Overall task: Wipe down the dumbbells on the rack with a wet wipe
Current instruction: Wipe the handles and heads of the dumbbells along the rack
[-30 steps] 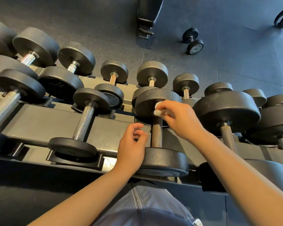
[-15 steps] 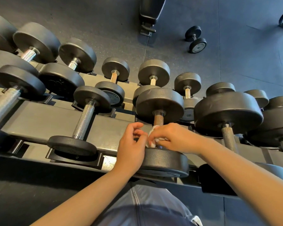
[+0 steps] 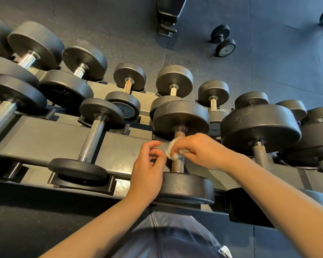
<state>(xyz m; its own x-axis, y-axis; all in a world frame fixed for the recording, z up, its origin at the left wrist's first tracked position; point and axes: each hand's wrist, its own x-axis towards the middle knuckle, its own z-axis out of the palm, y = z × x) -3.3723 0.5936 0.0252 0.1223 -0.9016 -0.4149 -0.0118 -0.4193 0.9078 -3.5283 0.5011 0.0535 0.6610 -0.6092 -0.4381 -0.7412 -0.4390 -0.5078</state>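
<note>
A black dumbbell (image 3: 183, 187) with a knurled metal handle lies on the near row of the rack (image 3: 45, 138), straight in front of me. My right hand (image 3: 199, 151) grips a crumpled white wet wipe (image 3: 172, 152) and presses it round the upper half of that handle. My left hand (image 3: 147, 168) hovers just left of the handle, beside the near weight head, with its fingers loosely curled and nothing in them.
Several more black dumbbells fill both rows, a smaller one (image 3: 90, 140) to the left and a larger one (image 3: 259, 127) to the right. On the dark rubber floor beyond lie a loose dumbbell (image 3: 223, 40) and a bench foot (image 3: 168, 13).
My right hand slid the wipe from the far weight head down the handle to the near head, then back up to mid handle. The left hand has barely moved.
</note>
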